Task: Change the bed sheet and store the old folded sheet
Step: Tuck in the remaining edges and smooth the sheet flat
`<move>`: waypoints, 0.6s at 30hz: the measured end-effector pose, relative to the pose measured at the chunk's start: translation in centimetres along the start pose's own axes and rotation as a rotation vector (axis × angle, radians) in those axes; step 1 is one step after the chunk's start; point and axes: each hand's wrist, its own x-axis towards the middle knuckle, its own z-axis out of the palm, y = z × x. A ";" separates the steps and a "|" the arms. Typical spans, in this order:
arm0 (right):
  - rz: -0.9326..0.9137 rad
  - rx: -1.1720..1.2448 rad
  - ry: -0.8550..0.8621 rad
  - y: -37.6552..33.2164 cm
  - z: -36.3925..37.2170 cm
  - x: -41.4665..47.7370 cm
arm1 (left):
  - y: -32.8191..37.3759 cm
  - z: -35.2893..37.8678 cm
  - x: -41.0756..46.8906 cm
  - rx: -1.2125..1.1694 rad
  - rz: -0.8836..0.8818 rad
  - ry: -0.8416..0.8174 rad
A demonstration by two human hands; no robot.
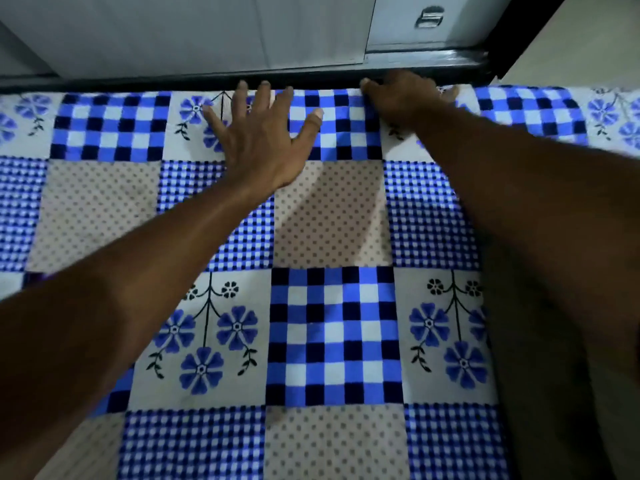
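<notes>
A blue, white and black patchwork bed sheet point(332, 334) with checks, dots and flower squares lies spread over the bed. My left hand point(259, 133) lies flat on it near the far edge, fingers spread and straight. My right hand point(405, 98) is at the sheet's far edge beside the dark bed frame point(450, 60). Its fingers curl down over that edge and their tips are hidden, so I cannot tell whether they grip the cloth.
Behind the bed stands a grey cabinet or wall panel point(207, 29) with a metal handle point(429, 17). A pale wall point(581, 39) is at the upper right. The sheet runs out of view left, right and toward me.
</notes>
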 end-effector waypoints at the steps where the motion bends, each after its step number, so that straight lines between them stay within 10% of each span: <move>1: -0.032 0.047 0.092 -0.4 -0.1 -0.9 | -0.1 -0.2 -1.1 -0.036 -0.002 0.020; 6: -0.382 0.466 0.551 -1.4 3.9 -17.7 | -4.2 -1.5 -9.8 -0.080 0.021 0.061; 12: -0.644 0.305 0.125 -0.1 13.5 -39.0 | -11.1 -2.0 -24.3 0.000 0.157 -0.076; 18: -0.795 -0.064 0.026 -1.7 14.6 -32.6 | -14.3 -2.1 -31.9 0.088 0.097 -0.165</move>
